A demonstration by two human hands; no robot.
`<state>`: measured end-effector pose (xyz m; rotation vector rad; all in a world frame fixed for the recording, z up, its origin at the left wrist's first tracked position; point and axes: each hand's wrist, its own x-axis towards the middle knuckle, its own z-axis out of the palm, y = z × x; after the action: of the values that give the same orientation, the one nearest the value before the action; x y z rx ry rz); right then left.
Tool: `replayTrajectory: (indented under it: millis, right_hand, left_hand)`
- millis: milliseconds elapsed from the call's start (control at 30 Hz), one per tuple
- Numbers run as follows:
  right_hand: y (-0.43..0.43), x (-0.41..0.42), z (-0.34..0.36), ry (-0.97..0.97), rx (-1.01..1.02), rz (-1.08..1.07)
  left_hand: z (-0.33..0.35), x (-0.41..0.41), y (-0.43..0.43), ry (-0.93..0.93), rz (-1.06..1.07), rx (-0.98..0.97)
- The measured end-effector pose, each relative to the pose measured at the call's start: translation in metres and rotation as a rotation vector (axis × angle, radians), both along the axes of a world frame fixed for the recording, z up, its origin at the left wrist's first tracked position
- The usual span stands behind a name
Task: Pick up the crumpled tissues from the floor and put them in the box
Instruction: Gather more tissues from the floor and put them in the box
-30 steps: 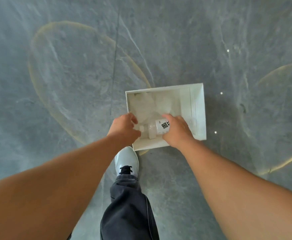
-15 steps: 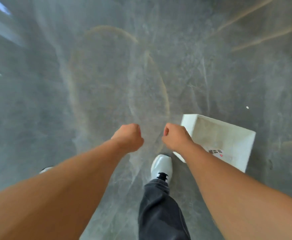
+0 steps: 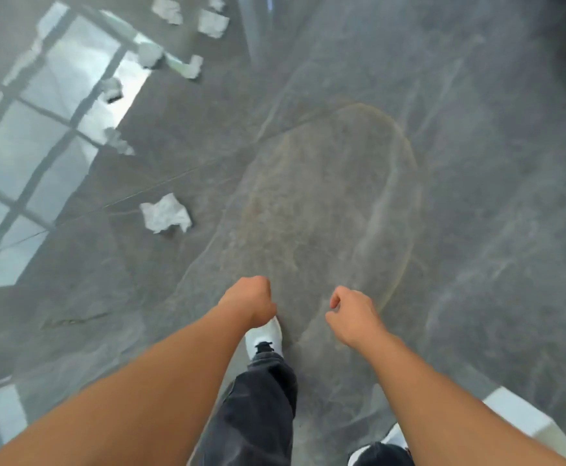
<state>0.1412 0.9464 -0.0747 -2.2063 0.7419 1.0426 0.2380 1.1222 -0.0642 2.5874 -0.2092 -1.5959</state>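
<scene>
Both hands are curled into loose fists holding nothing: the left hand (image 3: pixel 248 301) hangs above a white shoe (image 3: pixel 264 334), the right hand (image 3: pixel 353 314) just to its right. One crumpled tissue (image 3: pixel 166 213) lies on the grey floor (image 3: pixel 459 163) far left of the hands. More tissues (image 3: pixel 212 23) are scattered further off at top left. A corner of the white box (image 3: pixel 513 410) shows at near right, behind the right forearm.
</scene>
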Motion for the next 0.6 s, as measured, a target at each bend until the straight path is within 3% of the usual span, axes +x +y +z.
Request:
replayTrajectory:
  millis: [300, 600]
  right_hand:
    - [0.119, 0.189, 0.036, -0.092, 0.05, 0.227]
    - [0.193, 0.341, -0.024, -0.16, 0.054, 0.516]
  left_hand:
    - [0.02, 0.104, 0.151, -0.088, 0.337, 0.033]
    - [-0.06, 0.174, 0.203, -0.078, 0.838, 0.067]
